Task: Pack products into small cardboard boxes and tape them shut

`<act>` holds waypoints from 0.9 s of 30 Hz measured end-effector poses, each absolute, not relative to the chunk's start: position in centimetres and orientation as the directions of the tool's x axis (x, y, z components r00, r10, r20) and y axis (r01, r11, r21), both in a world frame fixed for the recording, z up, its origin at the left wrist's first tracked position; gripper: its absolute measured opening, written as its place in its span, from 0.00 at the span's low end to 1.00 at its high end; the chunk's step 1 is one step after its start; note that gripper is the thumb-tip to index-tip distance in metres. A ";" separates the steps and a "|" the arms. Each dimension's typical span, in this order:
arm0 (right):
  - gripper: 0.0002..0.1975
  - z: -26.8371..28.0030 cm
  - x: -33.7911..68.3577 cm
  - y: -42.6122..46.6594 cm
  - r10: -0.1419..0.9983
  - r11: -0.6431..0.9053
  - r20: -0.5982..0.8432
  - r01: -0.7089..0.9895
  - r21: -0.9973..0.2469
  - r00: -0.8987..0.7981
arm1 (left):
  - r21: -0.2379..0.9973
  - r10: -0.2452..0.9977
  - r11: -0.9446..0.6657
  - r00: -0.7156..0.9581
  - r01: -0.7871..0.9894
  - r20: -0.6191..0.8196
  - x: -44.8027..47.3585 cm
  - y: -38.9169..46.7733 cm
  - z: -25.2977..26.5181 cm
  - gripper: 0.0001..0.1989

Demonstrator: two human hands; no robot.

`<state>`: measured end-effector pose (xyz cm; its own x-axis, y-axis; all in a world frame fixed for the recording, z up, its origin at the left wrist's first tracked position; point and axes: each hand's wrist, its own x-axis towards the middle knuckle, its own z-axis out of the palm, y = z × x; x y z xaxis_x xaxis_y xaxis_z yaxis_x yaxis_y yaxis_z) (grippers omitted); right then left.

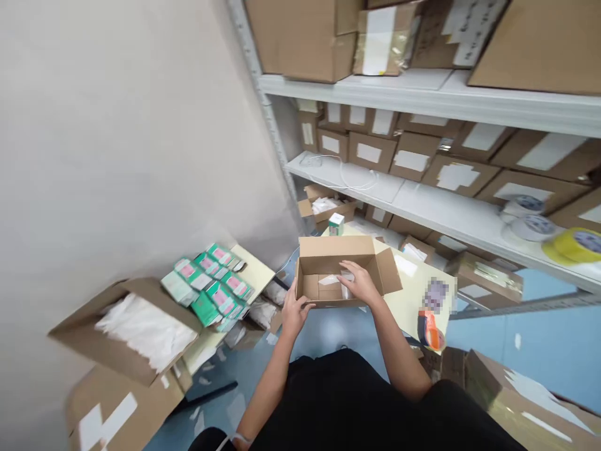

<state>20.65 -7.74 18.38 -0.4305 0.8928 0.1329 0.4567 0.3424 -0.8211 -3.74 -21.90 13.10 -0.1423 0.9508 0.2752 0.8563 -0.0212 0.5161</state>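
An open cardboard box (335, 247) is in front of me, its far and right flaps folded outward. My left hand (295, 308) grips the near left corner of that box, thumb and fingers on its wall. Inside the box, my right hand (359, 283) has its fingers curled at a small translucent white packet (346, 287), which it seems to hold; the hand partly covers it. A small green and white carton (336, 224) stands on the pale table just behind the box.
At left, several green and pink cartons (220, 299) lie beside a large box of white packets (145, 329). An orange and black tape dispenser (431, 330) sits on the table's right end. Shelves (422, 200) with labelled boxes and tape rolls (573, 244) rise ahead. A wall is left.
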 end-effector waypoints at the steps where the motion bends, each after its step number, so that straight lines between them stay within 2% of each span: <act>1: 0.22 18.3 21.8 -7.4 0.912 0.318 0.134 0.463 -0.827 -0.387 | 0.518 0.957 -0.068 -0.091 0.852 0.275 -3.1 -20.3 13.0 0.03; 10: 0.29 16.2 25.9 -4.1 0.988 0.151 0.111 0.563 -0.813 -0.105 | 0.575 0.931 -0.362 0.257 0.733 0.258 -0.5 -6.8 10.3 0.02; 16: 0.30 16.5 23.4 0.5 0.998 0.004 0.037 0.511 -0.859 0.055 | 0.619 0.898 -0.419 0.402 0.664 0.177 -2.0 2.8 7.7 0.02; 17: 0.31 16.5 22.5 1.6 0.997 -0.034 0.005 0.472 -0.881 0.081 | 0.619 0.892 -0.417 0.430 0.666 0.138 -2.5 4.1 7.5 0.07; 21: 0.34 15.7 17.5 7.0 0.987 -0.137 -0.110 0.245 -0.960 0.119 | 0.596 0.848 -0.425 0.530 0.682 -0.001 -4.4 7.8 7.3 0.41; 22: 0.34 15.4 16.1 8.6 0.986 -0.146 -0.127 0.186 -0.972 0.108 | 0.600 0.839 -0.430 0.545 0.675 -0.012 -4.8 8.5 7.4 0.44; 23: 0.34 15.0 14.7 10.3 0.985 -0.157 -0.146 0.132 -0.979 0.095 | 0.613 0.834 -0.431 0.552 0.662 -0.009 -5.2 9.2 7.4 0.43; 27: 0.31 13.5 10.2 17.3 0.948 -0.298 -0.298 -0.019 -0.954 0.114 | 0.704 0.881 -0.362 0.472 0.611 0.044 -6.6 13.5 7.4 0.27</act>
<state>10.20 17.32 13.46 0.1139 0.9478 -0.2979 -0.0185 -0.2978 -0.9545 -6.63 13.52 7.41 0.4717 0.8807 0.0438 0.6111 -0.3624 0.7037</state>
